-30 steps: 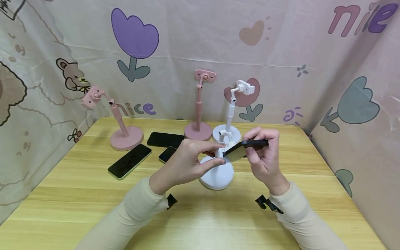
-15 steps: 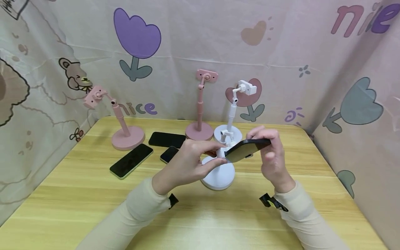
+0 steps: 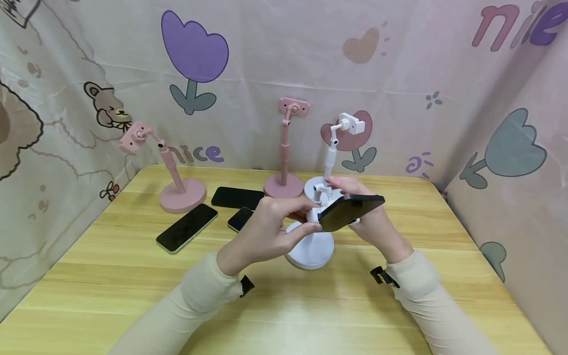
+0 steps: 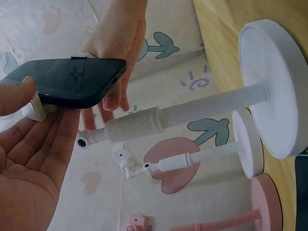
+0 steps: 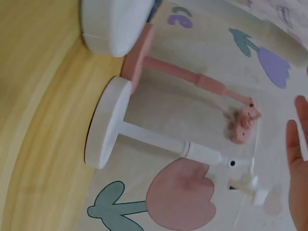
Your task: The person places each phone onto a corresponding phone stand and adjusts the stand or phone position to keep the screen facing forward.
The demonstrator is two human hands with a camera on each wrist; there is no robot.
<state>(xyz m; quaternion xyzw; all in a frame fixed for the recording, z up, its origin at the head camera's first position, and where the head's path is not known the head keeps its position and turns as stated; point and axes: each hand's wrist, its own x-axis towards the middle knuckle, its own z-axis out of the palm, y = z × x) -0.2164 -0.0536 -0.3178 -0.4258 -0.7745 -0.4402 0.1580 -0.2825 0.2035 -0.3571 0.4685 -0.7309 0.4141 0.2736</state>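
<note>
A black smartphone (image 3: 355,207) sits tilted in the clamp (image 3: 312,215) of the nearest white phone stand (image 3: 310,254). My left hand (image 3: 259,234) pinches the clamp's near-left end between thumb and fingers. In the left wrist view, the left thumb (image 4: 19,96) lies on that clamp end, beside the phone's dark screen. My right hand (image 3: 374,224) is behind the phone, partly hidden by it, its fingers extended toward the stand's jointed arm. Those fingers (image 5: 296,144) appear fairly straight at the edge of the right wrist view.
Behind stand another white phone stand (image 3: 330,158) and a pink one (image 3: 284,153). A second pink stand (image 3: 170,172) is at the left. Three more phones lie on the wooden table: one near the left (image 3: 187,228), one farther back (image 3: 237,197), and a smaller one (image 3: 239,219) beside my left hand.
My right hand has let go of the phone's far end and moved behind it, toward the stand's arm. The left hand keeps its pinch on the clamp.
</note>
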